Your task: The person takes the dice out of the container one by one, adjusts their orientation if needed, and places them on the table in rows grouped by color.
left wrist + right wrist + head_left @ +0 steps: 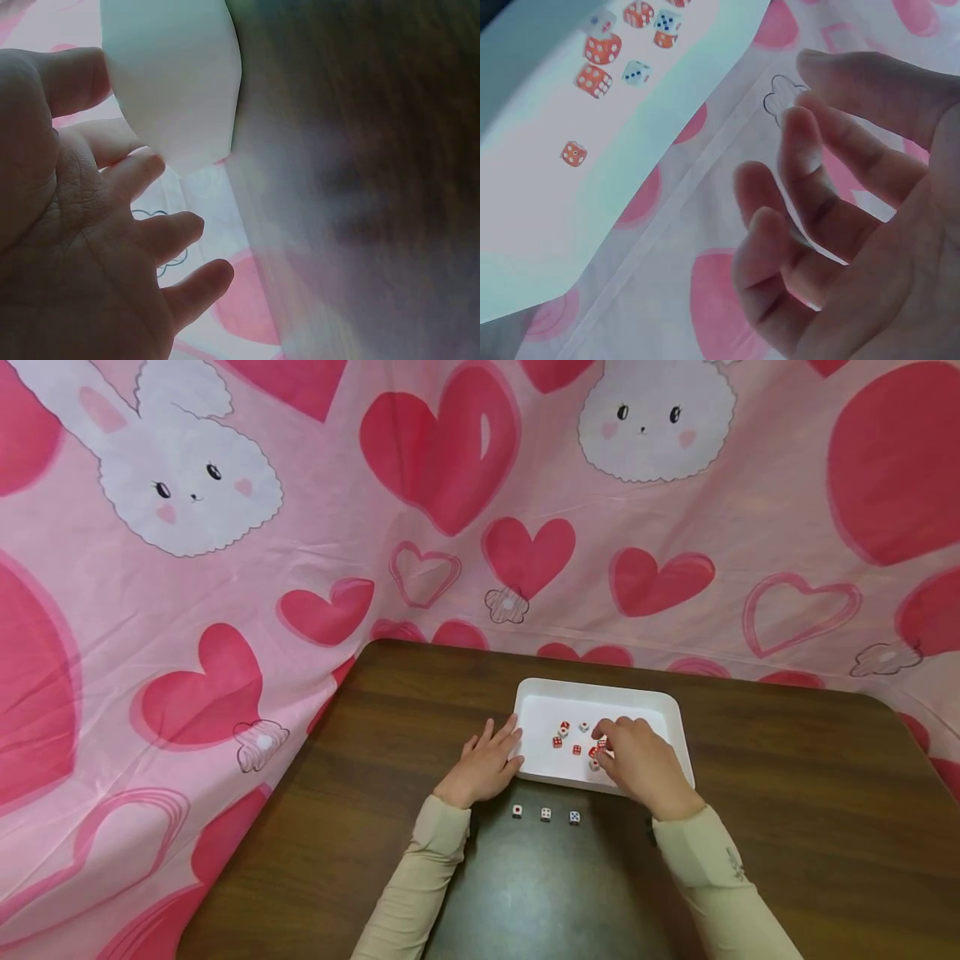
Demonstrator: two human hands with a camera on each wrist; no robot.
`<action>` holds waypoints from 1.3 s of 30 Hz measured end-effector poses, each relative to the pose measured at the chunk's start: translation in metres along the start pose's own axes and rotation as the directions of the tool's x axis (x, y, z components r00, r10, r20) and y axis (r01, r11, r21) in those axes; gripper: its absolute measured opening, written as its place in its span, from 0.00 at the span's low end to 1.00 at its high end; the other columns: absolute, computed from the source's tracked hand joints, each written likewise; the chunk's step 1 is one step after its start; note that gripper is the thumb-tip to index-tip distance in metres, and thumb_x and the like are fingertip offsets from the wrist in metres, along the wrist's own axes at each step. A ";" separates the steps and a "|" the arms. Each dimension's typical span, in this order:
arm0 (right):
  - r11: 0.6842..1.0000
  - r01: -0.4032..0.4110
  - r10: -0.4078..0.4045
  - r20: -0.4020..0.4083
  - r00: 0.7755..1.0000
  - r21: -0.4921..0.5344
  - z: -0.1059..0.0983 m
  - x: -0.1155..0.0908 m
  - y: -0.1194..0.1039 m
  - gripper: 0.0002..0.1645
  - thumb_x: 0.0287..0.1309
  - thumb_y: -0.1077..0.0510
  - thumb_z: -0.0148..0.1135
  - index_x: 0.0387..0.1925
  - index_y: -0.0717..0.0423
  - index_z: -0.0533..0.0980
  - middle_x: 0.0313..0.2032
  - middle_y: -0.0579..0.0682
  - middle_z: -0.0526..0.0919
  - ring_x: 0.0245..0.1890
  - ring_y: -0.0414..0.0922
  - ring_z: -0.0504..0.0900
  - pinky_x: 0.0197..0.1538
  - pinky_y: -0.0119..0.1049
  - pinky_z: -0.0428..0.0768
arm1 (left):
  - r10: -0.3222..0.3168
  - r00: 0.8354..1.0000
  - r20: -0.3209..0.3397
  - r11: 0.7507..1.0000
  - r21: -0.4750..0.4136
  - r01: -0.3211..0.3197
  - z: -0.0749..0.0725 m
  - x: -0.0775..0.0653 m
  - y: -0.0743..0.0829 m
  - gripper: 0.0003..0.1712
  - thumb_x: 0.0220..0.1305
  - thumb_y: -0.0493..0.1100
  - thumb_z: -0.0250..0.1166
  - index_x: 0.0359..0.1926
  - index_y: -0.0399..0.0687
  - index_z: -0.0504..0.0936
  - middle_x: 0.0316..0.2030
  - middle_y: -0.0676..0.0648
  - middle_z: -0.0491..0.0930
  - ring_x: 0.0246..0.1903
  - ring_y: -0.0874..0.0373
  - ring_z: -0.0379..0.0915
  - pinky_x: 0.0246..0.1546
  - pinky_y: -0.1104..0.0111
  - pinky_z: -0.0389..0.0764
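Note:
A shallow white tray on the table holds several red dice and a few white dice. My left hand touches the tray's left edge with spread fingers; in the left wrist view the thumb and fingers lie along the tray wall. Over the tray's right half hovers my right hand, its fingers bent down close to some dice. Seen from the right wrist, its fingers are loosely bent and thumb and forefinger stand apart, nothing between them; a red die lies in the tray beyond.
Three white dice stand in a spaced row before the tray: a left die with one red pip, a middle die, and a right die with blue pips. Behind the dark wooden table hangs a pink cloth with hearts and rabbits.

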State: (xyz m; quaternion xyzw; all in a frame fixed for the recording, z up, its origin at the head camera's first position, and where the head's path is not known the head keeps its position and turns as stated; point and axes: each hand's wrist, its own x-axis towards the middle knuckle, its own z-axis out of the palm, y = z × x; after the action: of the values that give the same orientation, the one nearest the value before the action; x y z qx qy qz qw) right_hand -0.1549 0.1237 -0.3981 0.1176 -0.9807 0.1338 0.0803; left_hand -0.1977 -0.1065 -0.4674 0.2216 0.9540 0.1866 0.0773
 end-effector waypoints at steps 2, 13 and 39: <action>1.000 0.001 -0.001 0.016 1.000 0.011 -0.002 0.009 0.003 0.11 0.48 0.58 0.61 0.37 0.53 0.76 0.29 0.51 0.77 0.34 0.50 0.72 0.34 0.46 0.73 | 0.002 1.000 -0.001 1.000 0.002 -0.002 0.000 0.000 -0.001 0.31 0.66 0.55 0.46 0.68 0.54 0.53 0.70 0.57 0.40 0.69 0.47 0.33 0.63 0.47 0.46; 0.997 0.045 -0.055 0.153 0.987 0.067 0.003 0.043 0.022 0.13 0.49 0.60 0.61 0.40 0.55 0.75 0.33 0.54 0.76 0.39 0.51 0.70 0.41 0.47 0.72 | 0.008 1.000 -0.002 1.000 0.020 -0.008 0.004 -0.001 -0.001 0.31 0.66 0.56 0.45 0.68 0.55 0.53 0.69 0.57 0.40 0.69 0.47 0.34 0.62 0.47 0.48; 0.994 0.092 -0.070 0.319 0.945 -0.057 0.050 0.080 0.011 0.14 0.47 0.62 0.62 0.40 0.51 0.76 0.33 0.56 0.73 0.36 0.52 0.68 0.33 0.47 0.73 | 0.013 1.000 -0.004 1.000 0.025 -0.013 0.000 0.000 -0.004 0.31 0.67 0.56 0.43 0.68 0.56 0.53 0.69 0.59 0.40 0.69 0.47 0.35 0.62 0.48 0.48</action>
State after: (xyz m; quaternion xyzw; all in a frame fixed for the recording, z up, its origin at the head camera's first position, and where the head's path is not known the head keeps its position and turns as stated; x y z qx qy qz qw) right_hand -0.2404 0.1029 -0.4330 0.1748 -0.9794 0.0748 -0.0682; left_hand -0.1989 -0.1102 -0.4687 0.2286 0.9549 0.1756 0.0714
